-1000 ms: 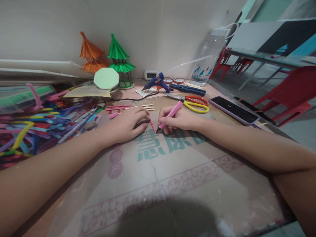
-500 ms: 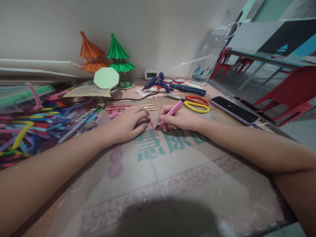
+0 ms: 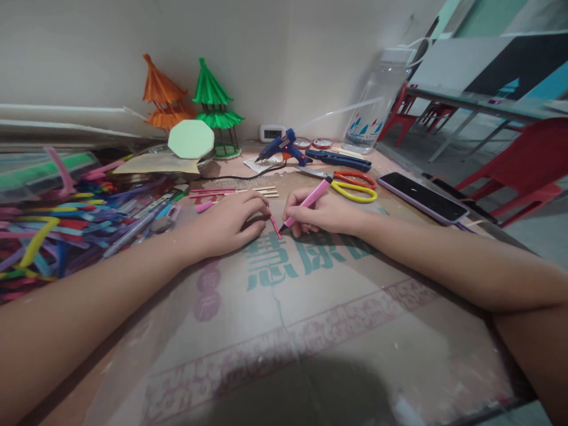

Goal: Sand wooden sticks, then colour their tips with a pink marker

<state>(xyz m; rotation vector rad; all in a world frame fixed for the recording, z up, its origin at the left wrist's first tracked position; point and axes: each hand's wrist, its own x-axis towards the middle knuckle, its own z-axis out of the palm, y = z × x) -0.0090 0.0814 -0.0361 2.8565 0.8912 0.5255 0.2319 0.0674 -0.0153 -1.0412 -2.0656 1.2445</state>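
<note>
My right hand (image 3: 317, 211) is closed round a pink marker (image 3: 316, 194), its dark tip pointing down and left. That tip is at or very close to a thin stick (image 3: 276, 227) coloured pink, slanting over the printed cardboard sheet (image 3: 239, 349). My left hand (image 3: 239, 220) rests palm down on the sheet, its fingers closed on the stick's far end, which they hide. Behind the left hand lie a pink marker cap (image 3: 204, 206), several pink sticks (image 3: 213, 192) and several plain wooden sticks (image 3: 268, 192).
Scissors (image 3: 355, 190), a blue glue gun (image 3: 281, 146), a utility knife (image 3: 339, 160) and a phone (image 3: 421, 196) lie beyond my right hand. Colourful pipe cleaners (image 3: 39, 242) crowd the left. Orange (image 3: 164, 89) and green (image 3: 216, 100) pavilion models stand by the wall, near a water bottle (image 3: 370, 106).
Both hands, the marker and the stick stay almost exactly in place. The view has shifted very slightly.
</note>
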